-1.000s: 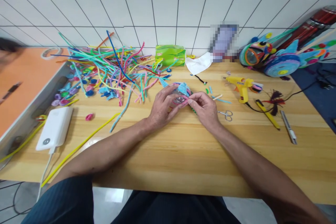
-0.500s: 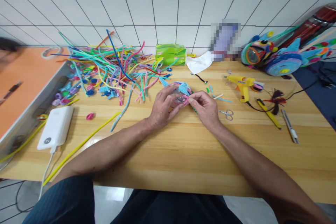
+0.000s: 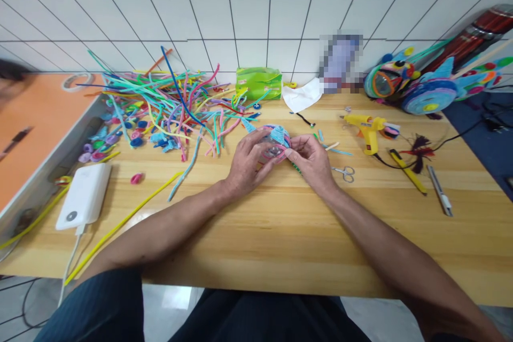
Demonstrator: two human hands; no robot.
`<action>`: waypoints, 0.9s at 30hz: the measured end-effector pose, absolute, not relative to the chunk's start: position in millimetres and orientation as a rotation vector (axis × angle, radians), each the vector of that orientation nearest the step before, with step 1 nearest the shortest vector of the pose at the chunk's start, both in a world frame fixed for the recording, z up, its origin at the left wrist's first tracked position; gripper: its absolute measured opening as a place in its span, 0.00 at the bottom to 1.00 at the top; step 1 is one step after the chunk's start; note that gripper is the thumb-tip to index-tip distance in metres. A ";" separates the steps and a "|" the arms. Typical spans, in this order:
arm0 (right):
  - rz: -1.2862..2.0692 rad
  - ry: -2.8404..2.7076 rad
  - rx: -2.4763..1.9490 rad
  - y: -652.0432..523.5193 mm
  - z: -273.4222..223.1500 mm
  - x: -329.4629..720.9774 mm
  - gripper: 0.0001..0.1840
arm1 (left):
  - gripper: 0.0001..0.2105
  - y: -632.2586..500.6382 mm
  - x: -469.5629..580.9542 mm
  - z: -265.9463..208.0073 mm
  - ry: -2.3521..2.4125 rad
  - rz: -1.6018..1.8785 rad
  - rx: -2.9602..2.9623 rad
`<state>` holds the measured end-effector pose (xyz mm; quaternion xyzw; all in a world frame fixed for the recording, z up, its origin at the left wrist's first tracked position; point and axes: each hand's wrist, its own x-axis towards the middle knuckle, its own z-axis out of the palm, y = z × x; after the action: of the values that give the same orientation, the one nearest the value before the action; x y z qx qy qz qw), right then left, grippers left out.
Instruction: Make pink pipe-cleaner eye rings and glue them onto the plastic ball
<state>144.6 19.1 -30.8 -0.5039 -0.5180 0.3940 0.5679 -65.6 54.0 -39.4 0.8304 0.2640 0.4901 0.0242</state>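
Between my hands, just above the middle of the table, is a small round craft piece (image 3: 276, 150) with a clear centre, a pink pipe-cleaner rim and light blue pointed parts on top. My left hand (image 3: 250, 160) wraps its left side, with fingers over the top and thumb along the lower edge. My right hand (image 3: 309, 159) pinches the pink rim at the right side between thumb and fingers. Fingers hide much of the piece. Small silver scissors (image 3: 345, 173) lie right of my right hand.
A heap of colourful pipe cleaners (image 3: 180, 96) spreads at the back left. A yellow glue gun (image 3: 368, 131), yellow cutter (image 3: 409, 172) and grey cutter (image 3: 440, 191) lie to the right. A white power bank (image 3: 85, 195) sits left; finished craft fish (image 3: 428, 96) stand back right.
The fingers of my right hand have shifted along the right rim and lifted slightly at the back. My left hand keeps its hold; the view has turned slightly.
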 end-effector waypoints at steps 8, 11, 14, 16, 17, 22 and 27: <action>0.930 -1.258 -1.182 21.8 -33.8 148.2 0.27 | 0.16 54.7 -67.5 -37.1 0.767 1.485 2.561; 0.968 -1.300 -1.134 22.3 -32.1 148.2 0.29 | 0.16 53.8 -69.1 -36.4 0.787 1.427 2.567; 0.995 -1.332 -1.112 22.2 -30.1 148.1 0.29 | 0.15 52.3 -70.2 -34.7 0.792 1.377 2.554; 0.996 -1.332 -1.118 22.3 -29.9 148.1 0.28 | 0.17 52.1 -71.0 -33.1 0.754 1.361 2.522; 0.989 -1.329 -1.125 22.5 -30.3 148.0 0.28 | 0.18 52.5 -71.5 -32.4 0.733 1.365 2.504; 0.944 -1.317 -1.147 24.6 -36.2 146.8 0.25 | 0.20 58.3 -72.8 -33.0 0.661 1.415 2.458; 0.943 -1.321 -1.148 28.1 -43.3 148.2 0.28 | 0.17 64.9 -69.1 -40.6 0.619 1.376 2.473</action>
<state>148.2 28.1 -43.3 -0.4839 -0.5569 0.3976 0.5456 -69.1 64.9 -40.6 0.8473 0.2121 0.4714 0.1219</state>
